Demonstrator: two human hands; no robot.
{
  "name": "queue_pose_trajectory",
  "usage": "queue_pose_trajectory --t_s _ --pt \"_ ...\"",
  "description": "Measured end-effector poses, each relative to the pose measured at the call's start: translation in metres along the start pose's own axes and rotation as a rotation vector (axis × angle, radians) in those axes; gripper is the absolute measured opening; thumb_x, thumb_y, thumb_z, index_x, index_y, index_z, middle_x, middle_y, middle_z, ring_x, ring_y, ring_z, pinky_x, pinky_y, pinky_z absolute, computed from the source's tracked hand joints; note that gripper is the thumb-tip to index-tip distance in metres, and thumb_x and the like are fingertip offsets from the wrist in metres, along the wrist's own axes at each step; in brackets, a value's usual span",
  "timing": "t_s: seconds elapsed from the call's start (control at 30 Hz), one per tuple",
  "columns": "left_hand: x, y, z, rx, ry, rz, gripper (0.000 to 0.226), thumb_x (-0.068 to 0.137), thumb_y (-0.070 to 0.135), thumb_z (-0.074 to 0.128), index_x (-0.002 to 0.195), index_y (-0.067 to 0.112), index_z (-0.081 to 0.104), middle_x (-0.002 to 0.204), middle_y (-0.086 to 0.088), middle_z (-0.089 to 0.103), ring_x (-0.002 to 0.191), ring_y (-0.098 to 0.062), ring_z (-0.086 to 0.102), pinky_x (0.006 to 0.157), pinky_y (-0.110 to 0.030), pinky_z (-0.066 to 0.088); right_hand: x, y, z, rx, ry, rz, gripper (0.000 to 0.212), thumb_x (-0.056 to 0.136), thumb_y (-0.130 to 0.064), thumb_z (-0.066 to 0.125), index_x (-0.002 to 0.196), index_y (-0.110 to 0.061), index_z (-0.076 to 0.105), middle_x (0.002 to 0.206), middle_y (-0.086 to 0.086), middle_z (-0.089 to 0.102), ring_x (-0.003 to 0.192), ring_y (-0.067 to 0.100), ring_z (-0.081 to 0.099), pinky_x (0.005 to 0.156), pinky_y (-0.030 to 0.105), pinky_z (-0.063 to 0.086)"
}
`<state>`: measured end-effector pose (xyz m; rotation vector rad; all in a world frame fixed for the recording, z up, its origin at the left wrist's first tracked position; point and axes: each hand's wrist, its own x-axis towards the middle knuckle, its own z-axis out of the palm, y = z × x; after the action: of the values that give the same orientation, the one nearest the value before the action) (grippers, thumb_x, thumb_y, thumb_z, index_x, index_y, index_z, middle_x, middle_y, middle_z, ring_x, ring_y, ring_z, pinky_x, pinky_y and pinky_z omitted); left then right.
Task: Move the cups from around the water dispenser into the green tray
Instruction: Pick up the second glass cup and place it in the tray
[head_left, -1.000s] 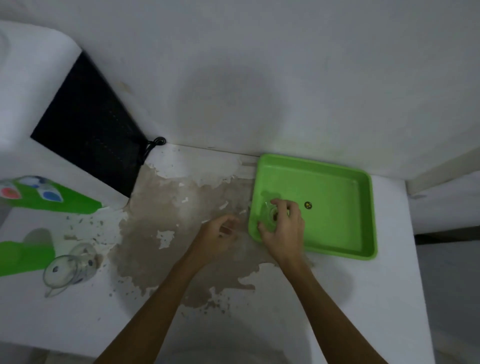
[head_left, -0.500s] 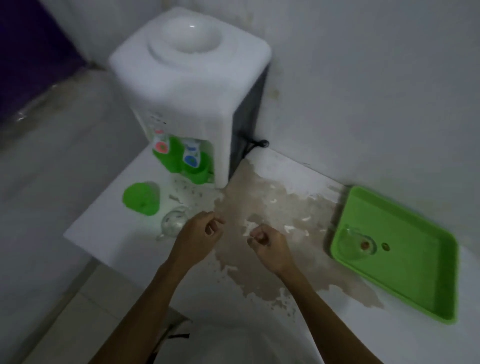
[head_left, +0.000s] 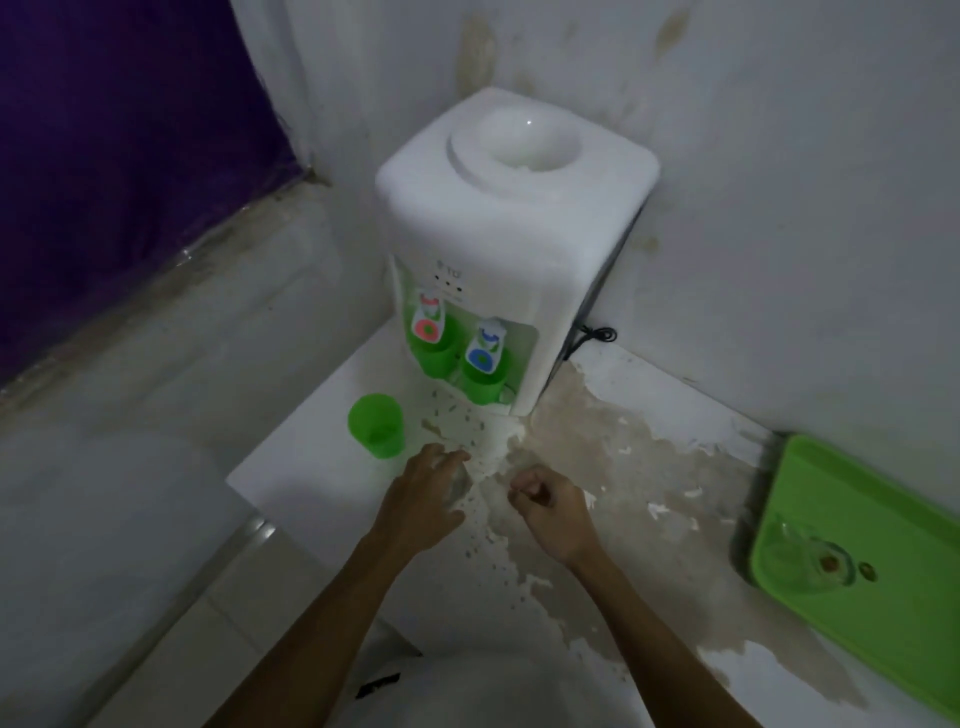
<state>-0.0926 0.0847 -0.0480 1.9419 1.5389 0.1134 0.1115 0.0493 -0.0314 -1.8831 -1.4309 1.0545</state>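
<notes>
A white water dispenser (head_left: 514, 234) stands in the wall corner on a white table. In front of it, an upright green plastic cup (head_left: 376, 426) sits near the table's left edge. My left hand (head_left: 423, 499) is wrapped over a clear glass cup (head_left: 461, 483) just right of the green cup, and the hand hides most of the glass. My right hand (head_left: 550, 506) hovers beside it with its fingers curled and nothing in them. At the far right lies the green tray (head_left: 883, 519), with another clear glass cup (head_left: 810, 561) near its left end.
Two green tap guards with red and blue levers jut from the dispenser front (head_left: 457, 353). The table top (head_left: 649, 467) is peeled and brown in the middle. A black cord (head_left: 597, 335) runs behind the dispenser. The table drops off at the left and near edges.
My right hand let go of a glass cup in the tray and drew back to the left. The view swung to the dispenser. My left hand reached the glass cup and closed over it.
</notes>
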Motion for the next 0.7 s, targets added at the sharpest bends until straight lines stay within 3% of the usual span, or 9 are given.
queue_pose_trajectory --t_s 0.17,0.3,0.4,0.47,0.57,0.63,0.7 --pt "0.012 -0.001 0.002 0.015 0.073 0.004 0.048 0.081 0.032 0.070 0.126 0.038 0.054 0.129 0.006 0.049 0.112 -0.020 0.058 0.082 -0.039 0.057 -0.006 0.010 -0.018 0.028 0.030 0.031 0.004 0.083 -0.007 0.069 0.082 -0.010 0.068 0.062 -0.008 0.048 0.054 -0.001 0.049 0.057 0.010 0.040" --pt "0.016 0.012 -0.004 -0.073 0.036 0.047 0.046 0.072 0.034 0.072 0.117 0.035 0.059 0.121 0.004 0.055 0.109 -0.021 0.061 0.083 -0.045 0.057 -0.017 0.017 -0.039 0.066 0.072 0.034 0.013 0.083 -0.005 0.069 0.076 -0.015 0.066 0.062 -0.008 0.046 0.054 0.001 0.047 0.058 0.015 0.040" --pt "0.015 0.044 -0.008 -0.196 0.051 0.100 0.048 0.067 0.040 0.081 0.111 0.033 0.062 0.110 0.007 0.057 0.098 -0.012 0.061 0.080 -0.036 0.056 -0.028 0.026 -0.057 0.094 0.117 0.067 0.018 0.084 -0.008 0.069 0.073 -0.021 0.066 0.063 -0.006 0.053 0.058 0.003 0.051 0.059 0.015 0.041" --pt "0.014 0.075 -0.011 -0.300 0.071 0.164 0.046 0.067 0.040 0.082 0.108 0.030 0.064 0.105 0.007 0.058 0.090 -0.007 0.060 0.077 -0.029 0.054 -0.036 0.031 -0.067 0.119 0.152 0.107 0.007 0.086 -0.011 0.069 0.079 -0.012 0.069 0.070 0.008 0.063 0.068 0.018 0.061 0.061 0.016 0.043" --pt "0.010 0.130 -0.012 -0.406 0.086 0.288 0.048 0.059 0.043 0.083 0.102 0.034 0.063 0.105 0.007 0.059 0.092 -0.006 0.060 0.077 -0.020 0.051 -0.054 0.038 -0.087 0.384 0.183 0.276 0.022 0.093 -0.024 0.062 0.098 -0.003 0.065 0.096 0.025 0.067 0.085 0.035 0.067 0.068 0.029 0.048" --pt "0.003 0.186 0.001 -0.445 0.054 0.390 0.050 0.055 0.048 0.082 0.099 0.045 0.058 0.106 0.011 0.058 0.097 -0.002 0.059 0.076 -0.012 0.048 -0.078 0.051 -0.116 0.661 0.168 0.442 0.034 0.095 -0.040 0.056 0.113 -0.012 0.062 0.107 0.017 0.070 0.092 0.029 0.069 0.073 0.035 0.053" --pt "-0.007 0.231 0.017 -0.474 0.001 0.475 0.052 0.055 0.046 0.084 0.100 0.045 0.056 0.109 0.009 0.059 0.099 0.000 0.058 0.077 -0.012 0.048 -0.093 0.065 -0.140 0.924 0.125 0.498 0.051 0.091 -0.057 0.054 0.122 -0.017 0.063 0.117 0.010 0.070 0.102 0.030 0.071 0.080 0.040 0.057"
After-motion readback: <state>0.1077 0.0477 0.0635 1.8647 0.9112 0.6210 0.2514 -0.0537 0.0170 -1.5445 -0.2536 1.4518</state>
